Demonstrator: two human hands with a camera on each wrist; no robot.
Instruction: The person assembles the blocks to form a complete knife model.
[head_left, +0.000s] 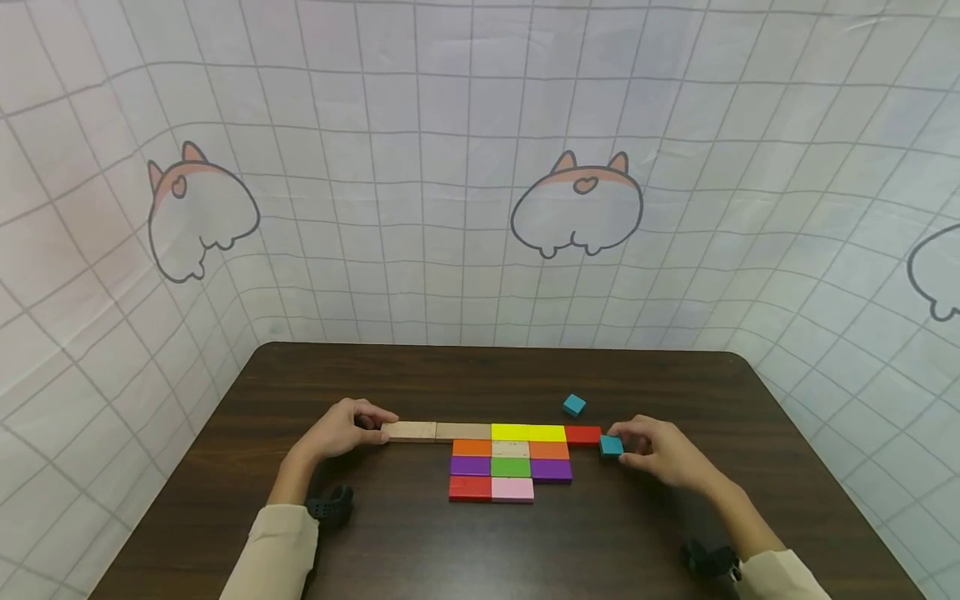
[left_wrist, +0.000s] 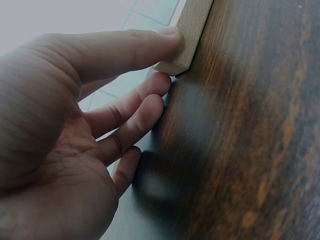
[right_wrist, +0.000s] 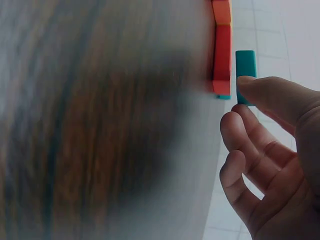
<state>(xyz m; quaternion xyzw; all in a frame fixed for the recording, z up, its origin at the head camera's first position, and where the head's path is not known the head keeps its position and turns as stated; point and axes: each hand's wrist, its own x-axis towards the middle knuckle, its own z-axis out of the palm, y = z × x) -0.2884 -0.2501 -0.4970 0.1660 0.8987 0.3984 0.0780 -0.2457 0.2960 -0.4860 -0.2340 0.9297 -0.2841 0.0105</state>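
Note:
Flat coloured blocks lie in rows on the table, the back row longest. My left hand (head_left: 347, 429) pinches the outer end of a plain wooden block (head_left: 409, 430) at that row's left end; in the left wrist view the thumb (left_wrist: 135, 49) presses its side. A second plain block (head_left: 463, 431), two yellow blocks (head_left: 528, 432) and a red block (head_left: 582, 435) continue the row. By the red block's right end, my right hand (head_left: 663, 450) pinches a small teal block (head_left: 611, 446) between thumb and fingers. In the right wrist view this teal block (right_wrist: 245, 65) appears raised above the table.
Another teal block (head_left: 574, 405) lies behind the back row. In front of that row are orange (head_left: 472, 447), purple (head_left: 551, 471), green (head_left: 511, 467), red (head_left: 470, 488) and pink (head_left: 512, 489) blocks. A white gridded cloth (head_left: 450, 292) hangs behind the dark table (head_left: 337, 367).

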